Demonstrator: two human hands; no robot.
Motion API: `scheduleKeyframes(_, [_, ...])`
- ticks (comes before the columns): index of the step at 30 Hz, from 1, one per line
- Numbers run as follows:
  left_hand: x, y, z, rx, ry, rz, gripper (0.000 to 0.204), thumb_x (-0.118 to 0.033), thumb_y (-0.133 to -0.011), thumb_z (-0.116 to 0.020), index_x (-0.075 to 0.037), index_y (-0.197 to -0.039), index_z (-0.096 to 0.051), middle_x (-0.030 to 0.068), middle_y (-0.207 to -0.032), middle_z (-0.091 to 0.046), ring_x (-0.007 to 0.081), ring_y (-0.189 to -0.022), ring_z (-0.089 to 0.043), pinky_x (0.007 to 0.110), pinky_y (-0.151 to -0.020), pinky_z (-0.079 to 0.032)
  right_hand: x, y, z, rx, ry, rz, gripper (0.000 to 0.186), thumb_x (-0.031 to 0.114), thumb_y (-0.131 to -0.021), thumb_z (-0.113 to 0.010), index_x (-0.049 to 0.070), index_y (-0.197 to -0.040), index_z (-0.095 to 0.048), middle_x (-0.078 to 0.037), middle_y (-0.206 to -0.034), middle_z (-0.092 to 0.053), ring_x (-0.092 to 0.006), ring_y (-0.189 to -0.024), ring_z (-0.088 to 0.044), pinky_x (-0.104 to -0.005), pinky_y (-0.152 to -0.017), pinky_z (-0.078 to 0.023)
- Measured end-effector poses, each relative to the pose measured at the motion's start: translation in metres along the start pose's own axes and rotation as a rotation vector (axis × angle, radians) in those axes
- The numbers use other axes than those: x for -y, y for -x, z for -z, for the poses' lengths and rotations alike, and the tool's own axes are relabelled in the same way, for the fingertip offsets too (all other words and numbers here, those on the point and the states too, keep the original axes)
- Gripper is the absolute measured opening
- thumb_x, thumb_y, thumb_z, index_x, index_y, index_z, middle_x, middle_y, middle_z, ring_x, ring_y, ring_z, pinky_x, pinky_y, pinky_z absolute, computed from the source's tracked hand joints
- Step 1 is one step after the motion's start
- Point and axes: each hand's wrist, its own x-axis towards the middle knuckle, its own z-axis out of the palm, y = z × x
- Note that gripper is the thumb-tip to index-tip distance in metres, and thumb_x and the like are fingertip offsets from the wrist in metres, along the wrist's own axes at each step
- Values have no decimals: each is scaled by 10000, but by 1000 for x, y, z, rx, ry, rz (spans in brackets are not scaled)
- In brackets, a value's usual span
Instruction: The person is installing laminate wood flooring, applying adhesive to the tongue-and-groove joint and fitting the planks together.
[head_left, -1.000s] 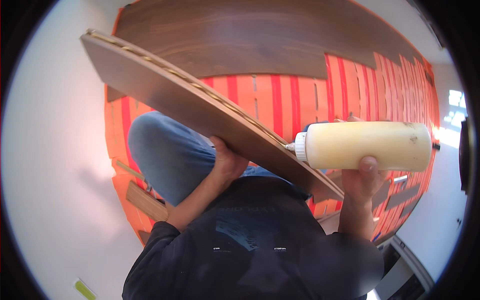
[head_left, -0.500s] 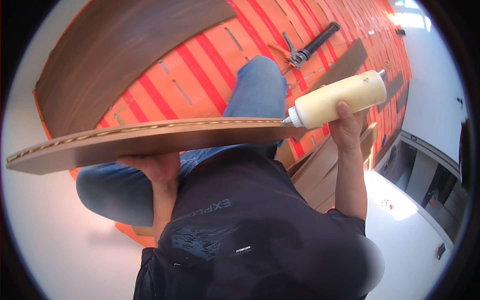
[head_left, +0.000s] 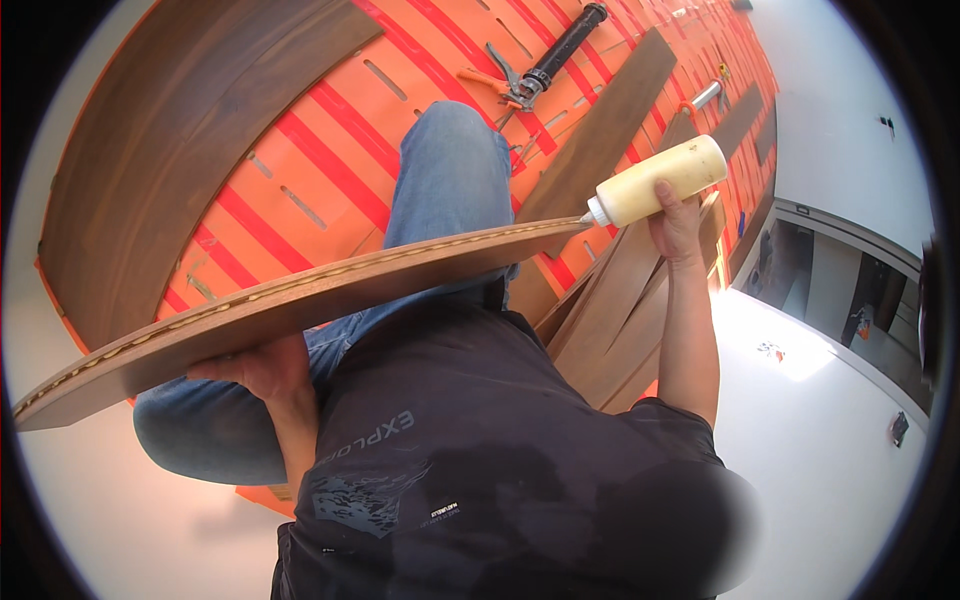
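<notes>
Plank (head_left: 325,300), wood-faced, held crosswise in front of the person's body, over the jeans, grooved edge up, left end well out to the side. Squeeze bottle (head_left: 668,183), pale yellow, white cap, up at the plank's right end; nozzle (head_left: 587,217) at the edge there, looks touching, though too small to be sure. Tan bead (head_left: 290,287) runs along the groove over most of the visible length.

Right hand (head_left: 678,225): grip wrapped round the bottle, thumb on the near side, other fingers mostly hidden behind. Left hand (head_left: 270,368): under the plank's lower edge, left of its middle, propping it up; can't tell whether that grip pinches or just supports, far side hidden.

Step, my read: laying glue in the groove, near the end of the run given where the tip sits. Next move likely calls for easing off the squeeze and lifting the tip clear, plank kept level so the bead doesn't smear or drip.

Around: caulking gun (head_left: 545,65) on orange underlayment (head_left: 265,205), laid boards (head_left: 180,130) upper left, loose planks (head_left: 625,330) beside the right forearm.
</notes>
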Motion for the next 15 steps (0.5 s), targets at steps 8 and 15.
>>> scheduleKeyframes(8, [-20, 12, -10, -97, 43, -48, 1060, -943, -797, -556, -261, -1601, -439, -10, -1651, -432, 266, -1524, -384, 550, -1263, -314, 19, -26, -47, 243, 105, -86, 520, 105, -943, -782, -24, -1384, -537, -238, -1276, -707, -378, -1243, -688, -487, -1068, -565])
scheduleKeyframes(15, [-104, 5, -67, -406, 4, -245, 909, -814, -885, -635, -222, -1557, -481, 30, -1599, -480, 296, -1470, -453, 543, -1230, -371, 57, -125, -156, 544, 1120, 42, 555, 131, -893, -755, 28, -1394, -538, -192, -1163, -743, -336, -1110, -734, -477, -953, -586])
